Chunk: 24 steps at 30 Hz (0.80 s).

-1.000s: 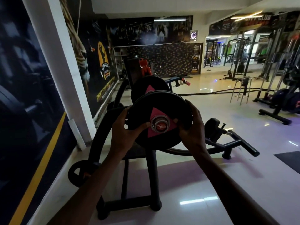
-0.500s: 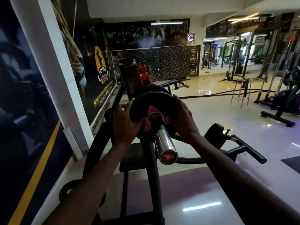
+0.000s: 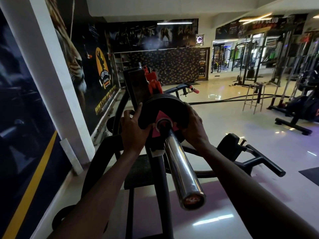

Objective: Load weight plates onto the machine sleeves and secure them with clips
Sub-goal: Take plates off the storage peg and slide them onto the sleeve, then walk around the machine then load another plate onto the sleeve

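Observation:
A black weight plate (image 3: 164,107) with a pink triangle mark sits far down the chrome sleeve (image 3: 181,168), close against another black plate (image 3: 165,96) behind it. My left hand (image 3: 133,130) grips the plate's left rim with fingers curled over the edge. My right hand (image 3: 193,123) holds the right rim the same way. The sleeve's free length points toward me, ending in a red-marked cap (image 3: 192,201). No clip is in view.
The black machine frame (image 3: 160,187) stands below the sleeve, with a red-and-black upright (image 3: 151,80) behind the plates. A plate (image 3: 60,216) hangs low on the left by the wall. A handle bar (image 3: 265,163), a metal stool (image 3: 255,95) and more machines (image 3: 296,107) lie to the right.
Both hands have pushed the plate from the sleeve's tip all the way back against the other plate. The bare chrome sleeve now shows in front of it.

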Each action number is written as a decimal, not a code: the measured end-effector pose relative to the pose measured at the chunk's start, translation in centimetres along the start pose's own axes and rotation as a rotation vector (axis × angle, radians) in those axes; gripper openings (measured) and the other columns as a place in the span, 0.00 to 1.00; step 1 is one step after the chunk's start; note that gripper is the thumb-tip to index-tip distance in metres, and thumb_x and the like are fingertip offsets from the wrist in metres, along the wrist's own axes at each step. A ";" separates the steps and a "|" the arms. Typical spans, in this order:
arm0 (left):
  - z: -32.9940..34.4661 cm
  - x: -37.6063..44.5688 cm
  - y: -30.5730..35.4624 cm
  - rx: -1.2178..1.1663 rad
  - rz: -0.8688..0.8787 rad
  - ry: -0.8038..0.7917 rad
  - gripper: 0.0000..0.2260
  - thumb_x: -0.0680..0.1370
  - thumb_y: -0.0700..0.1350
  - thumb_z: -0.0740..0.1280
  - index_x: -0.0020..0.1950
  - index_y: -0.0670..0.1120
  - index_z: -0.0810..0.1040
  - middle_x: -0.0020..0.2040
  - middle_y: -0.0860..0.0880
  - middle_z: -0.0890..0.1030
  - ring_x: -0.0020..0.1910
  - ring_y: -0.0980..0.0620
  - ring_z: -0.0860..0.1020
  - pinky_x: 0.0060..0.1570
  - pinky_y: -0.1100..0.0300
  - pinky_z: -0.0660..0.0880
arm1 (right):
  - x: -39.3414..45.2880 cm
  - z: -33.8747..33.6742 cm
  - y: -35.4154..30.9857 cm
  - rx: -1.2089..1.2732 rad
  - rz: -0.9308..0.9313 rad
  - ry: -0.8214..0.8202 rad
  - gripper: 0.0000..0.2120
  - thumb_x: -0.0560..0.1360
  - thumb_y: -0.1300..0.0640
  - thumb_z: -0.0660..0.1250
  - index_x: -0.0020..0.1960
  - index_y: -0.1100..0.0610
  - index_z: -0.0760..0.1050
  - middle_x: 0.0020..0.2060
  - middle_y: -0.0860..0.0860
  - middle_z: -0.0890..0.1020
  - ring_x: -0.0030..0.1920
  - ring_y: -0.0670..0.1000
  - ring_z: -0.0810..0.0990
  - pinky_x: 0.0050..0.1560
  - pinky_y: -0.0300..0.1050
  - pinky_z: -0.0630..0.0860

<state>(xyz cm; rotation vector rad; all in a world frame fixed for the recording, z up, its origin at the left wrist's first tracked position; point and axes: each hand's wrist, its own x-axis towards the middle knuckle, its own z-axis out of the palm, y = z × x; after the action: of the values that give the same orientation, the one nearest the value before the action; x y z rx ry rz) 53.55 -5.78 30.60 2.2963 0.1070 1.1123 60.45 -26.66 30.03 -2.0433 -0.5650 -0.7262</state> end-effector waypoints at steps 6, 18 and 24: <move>-0.6 0.5 -0.2 -0.025 -0.014 -0.060 0.41 0.72 0.53 0.81 0.82 0.53 0.67 0.70 0.42 0.71 0.71 0.42 0.69 0.62 0.58 0.66 | -0.4 -0.4 -0.5 -0.008 0.020 -0.029 0.41 0.71 0.63 0.76 0.79 0.59 0.60 0.70 0.60 0.74 0.68 0.61 0.74 0.66 0.57 0.75; -2.1 -9.1 0.9 -0.170 0.028 -0.124 0.14 0.82 0.48 0.71 0.63 0.42 0.79 0.61 0.44 0.78 0.59 0.46 0.80 0.59 0.49 0.79 | -8.7 -3.4 -1.1 -0.143 0.045 -0.087 0.27 0.79 0.49 0.69 0.75 0.57 0.69 0.71 0.55 0.71 0.67 0.56 0.75 0.55 0.40 0.71; -0.8 -17.1 2.5 -0.054 -0.114 -0.441 0.16 0.77 0.52 0.74 0.57 0.42 0.80 0.54 0.43 0.84 0.55 0.41 0.83 0.55 0.48 0.79 | -17.6 -6.9 0.7 -0.175 0.112 -0.125 0.21 0.80 0.47 0.66 0.68 0.58 0.75 0.65 0.55 0.77 0.59 0.59 0.80 0.54 0.55 0.80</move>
<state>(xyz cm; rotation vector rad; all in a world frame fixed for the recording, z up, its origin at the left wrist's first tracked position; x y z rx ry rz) 41.44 -12.77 20.43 2.3956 0.0345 0.5273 46.17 -35.01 20.81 -2.2751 -0.4665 -0.6019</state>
